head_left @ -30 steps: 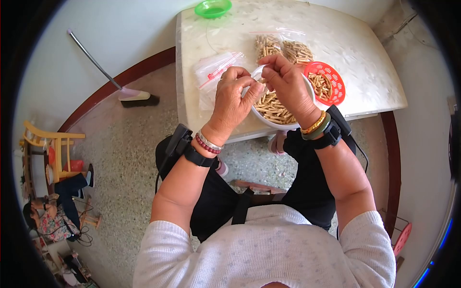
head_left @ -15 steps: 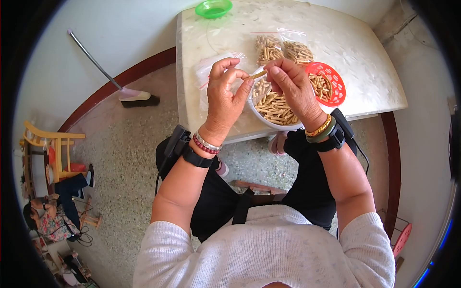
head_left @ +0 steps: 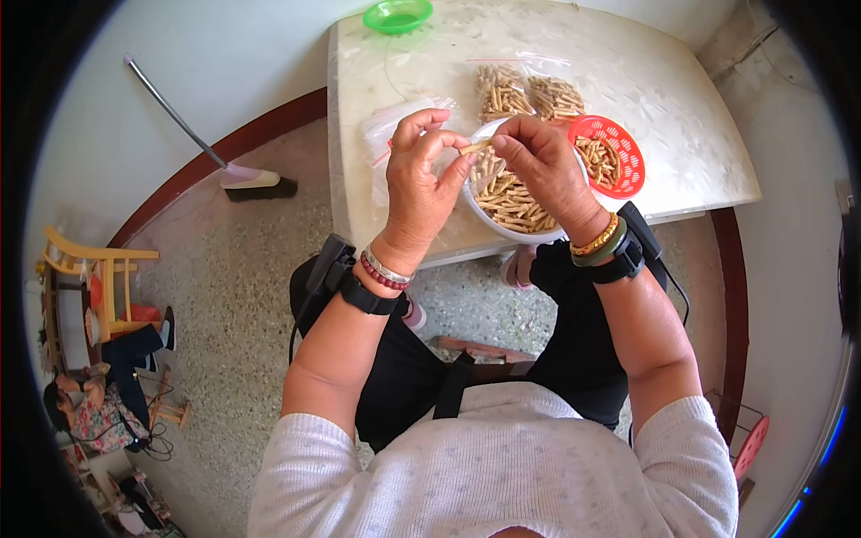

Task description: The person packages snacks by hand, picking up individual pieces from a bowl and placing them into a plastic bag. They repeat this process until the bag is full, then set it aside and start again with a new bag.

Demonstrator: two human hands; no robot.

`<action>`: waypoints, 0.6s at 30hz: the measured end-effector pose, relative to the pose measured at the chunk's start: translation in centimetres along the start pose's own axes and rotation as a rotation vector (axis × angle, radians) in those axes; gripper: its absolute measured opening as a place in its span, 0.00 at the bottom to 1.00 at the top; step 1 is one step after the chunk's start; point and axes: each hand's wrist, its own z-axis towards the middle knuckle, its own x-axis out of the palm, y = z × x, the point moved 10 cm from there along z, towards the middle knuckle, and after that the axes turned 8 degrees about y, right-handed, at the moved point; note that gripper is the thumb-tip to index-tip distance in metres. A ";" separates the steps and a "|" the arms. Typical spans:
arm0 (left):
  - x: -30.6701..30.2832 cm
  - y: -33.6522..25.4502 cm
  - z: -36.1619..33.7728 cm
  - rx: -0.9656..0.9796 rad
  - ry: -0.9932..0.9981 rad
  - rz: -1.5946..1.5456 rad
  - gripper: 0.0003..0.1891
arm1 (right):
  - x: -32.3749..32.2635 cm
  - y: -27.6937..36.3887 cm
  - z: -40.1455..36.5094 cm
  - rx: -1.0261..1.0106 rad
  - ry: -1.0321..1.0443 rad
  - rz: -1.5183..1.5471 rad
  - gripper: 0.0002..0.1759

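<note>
Between my two hands, above a white bowl (head_left: 477, 208), is a short tan stick (head_left: 474, 146) that looks like a piece of dried root. My left hand (head_left: 423, 175) pinches one end between thumb and forefinger, its other fingers partly raised. At the opposite end, my right hand (head_left: 545, 166) has thumb and fingers closed on the stick. Many similar root pieces (head_left: 513, 204) fill the bowl, and a clear plastic bag partly covers them on the left. Beside the bowl, a red perforated basket (head_left: 633, 161) holds more pieces (head_left: 599, 161).
Two clear bags of root pieces (head_left: 502, 90) lie behind the bowl on the pale table (head_left: 646, 81). Flat zip bags (head_left: 381, 134) lie left, and a green dish (head_left: 397, 16) sits at the far edge. A broom (head_left: 256, 184) stands by the wall; another person (head_left: 103, 412) sits at far left.
My right hand has shifted slightly left and down, its fingers curling closer around the stick. The stick now lies nearer level. My left hand has barely moved.
</note>
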 end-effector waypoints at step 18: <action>2.3 6.9 -2.1 -0.548 0.119 -0.374 0.04 | 0.6 2.0 -0.6 -0.116 -0.051 -0.385 0.07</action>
